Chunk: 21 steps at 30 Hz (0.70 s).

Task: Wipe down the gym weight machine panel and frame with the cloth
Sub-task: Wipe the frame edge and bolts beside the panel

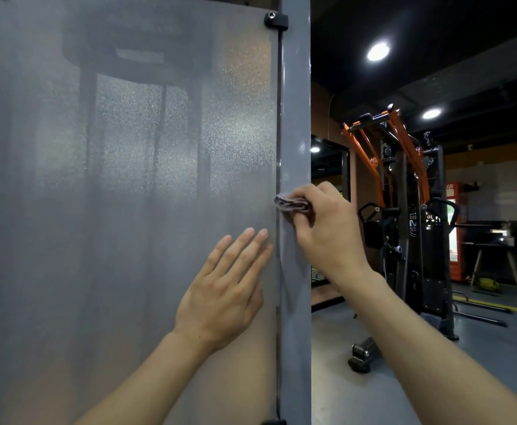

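A frosted translucent panel (pixel 122 185) fills the left of the head view, with dim shapes of the weight stack behind it. Along its right edge runs a grey upright frame post (pixel 295 102). My right hand (pixel 327 231) grips a folded greyish-pink cloth (pixel 292 204) and presses it against the post at the seam with the panel. My left hand (pixel 226 286) lies flat on the panel just left of the seam, fingers straight and pointing up-right, a little below the cloth.
A black bracket (pixel 275 19) clamps the panel to the post near the top; another sits at the bottom edge. To the right stands an orange and black gym machine (pixel 404 210) on grey floor, with a red cabinet (pixel 455 231) behind it.
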Tool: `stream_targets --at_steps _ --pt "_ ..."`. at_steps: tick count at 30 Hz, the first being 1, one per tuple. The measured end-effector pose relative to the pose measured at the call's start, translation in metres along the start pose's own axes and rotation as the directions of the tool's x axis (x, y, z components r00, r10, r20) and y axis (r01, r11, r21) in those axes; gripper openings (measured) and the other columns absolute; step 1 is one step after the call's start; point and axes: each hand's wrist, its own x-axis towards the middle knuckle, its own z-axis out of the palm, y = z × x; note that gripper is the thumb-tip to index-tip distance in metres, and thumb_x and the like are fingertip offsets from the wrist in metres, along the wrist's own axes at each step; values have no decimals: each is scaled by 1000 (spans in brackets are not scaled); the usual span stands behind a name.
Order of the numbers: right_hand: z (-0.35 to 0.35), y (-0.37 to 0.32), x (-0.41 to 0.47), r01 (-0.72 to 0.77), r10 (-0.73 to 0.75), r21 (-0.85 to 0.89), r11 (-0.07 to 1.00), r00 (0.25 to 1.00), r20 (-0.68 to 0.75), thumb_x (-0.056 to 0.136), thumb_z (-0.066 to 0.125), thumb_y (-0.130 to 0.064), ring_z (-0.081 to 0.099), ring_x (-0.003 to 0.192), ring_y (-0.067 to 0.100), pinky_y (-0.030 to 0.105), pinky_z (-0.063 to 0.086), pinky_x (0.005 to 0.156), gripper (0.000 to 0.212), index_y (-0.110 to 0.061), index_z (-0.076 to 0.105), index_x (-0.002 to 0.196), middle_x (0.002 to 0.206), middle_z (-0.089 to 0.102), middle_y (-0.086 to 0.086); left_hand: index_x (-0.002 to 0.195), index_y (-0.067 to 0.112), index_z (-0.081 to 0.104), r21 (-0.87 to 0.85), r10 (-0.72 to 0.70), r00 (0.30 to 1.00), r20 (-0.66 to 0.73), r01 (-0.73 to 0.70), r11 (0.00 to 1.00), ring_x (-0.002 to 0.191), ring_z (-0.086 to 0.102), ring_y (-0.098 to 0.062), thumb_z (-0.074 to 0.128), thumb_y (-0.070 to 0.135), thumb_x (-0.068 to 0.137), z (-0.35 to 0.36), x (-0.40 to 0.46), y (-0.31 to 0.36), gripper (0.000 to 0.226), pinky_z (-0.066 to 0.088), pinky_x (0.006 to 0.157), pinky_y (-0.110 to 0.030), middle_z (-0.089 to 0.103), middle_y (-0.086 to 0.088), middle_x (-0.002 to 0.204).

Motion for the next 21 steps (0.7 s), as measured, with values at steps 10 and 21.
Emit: stream_targets --at_steps 10,21 --pt "3 13 -103 4 -10 25 1000 968 249 91 69 -6 54 82 0 9 43 71 33 -31 66 111 96 49 -15 157 10 37 -4 -5 1000 1 5 1000 156 21 -24 48 28 101 -1 1 1 59 29 123 -49 26 -7 167" --pt "5 10 -69 3 -6 37 999 996 89 92 69 -9 50 76 2 8 39 67 24 -21 68 113 96 52 -7 156 8 38 -4 -16 1000 -5 16 1000 155 24 -25 47 24 101 -3 1 1 59 26 124 -50 28 -8 166"
